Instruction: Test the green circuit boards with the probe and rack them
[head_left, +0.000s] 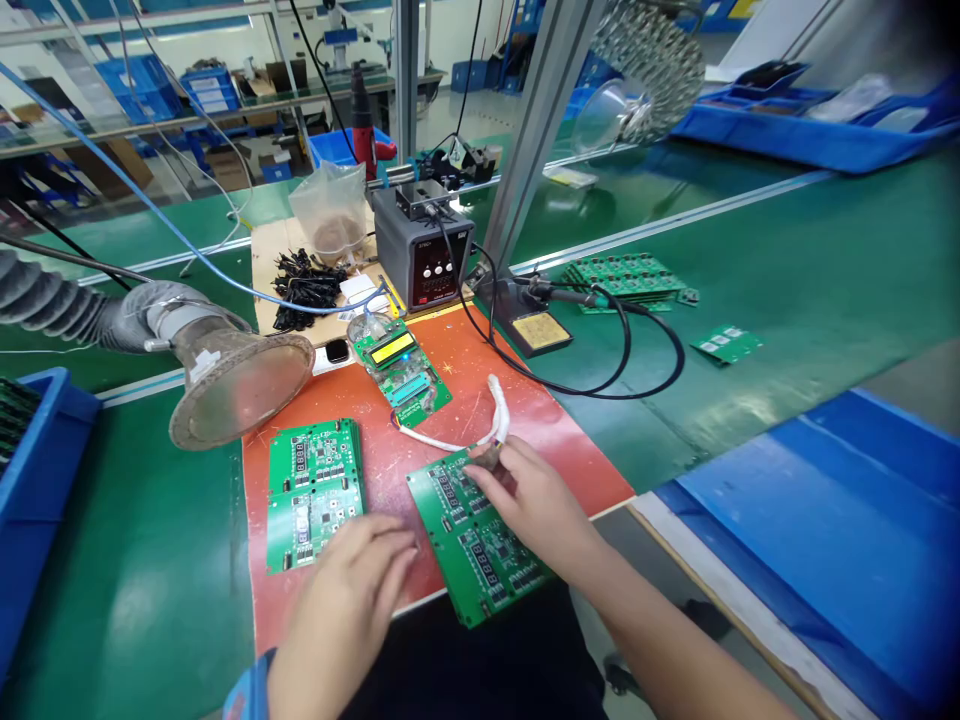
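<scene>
My right hand [529,490] pinches a small connector [486,457] at the end of a white-sleeved cable [450,440]. The connector is at the top edge of a green circuit board [484,540], and its contact point is hidden. This board lies tilted over the front edge of the red mat. My left hand [360,570] is half curled beside the lower right corner of a stack of green circuit boards [315,480], with nothing visible in it. From the cable's other end rises a test board with a lit yellow display [394,350].
A grey soldering station [424,255] stands behind the mat, its iron in a holder with a yellow sponge [541,330]. A fume extractor hood [240,385] hangs at left. More circuit boards [626,278] lie right. Blue bins [45,500] flank the bench.
</scene>
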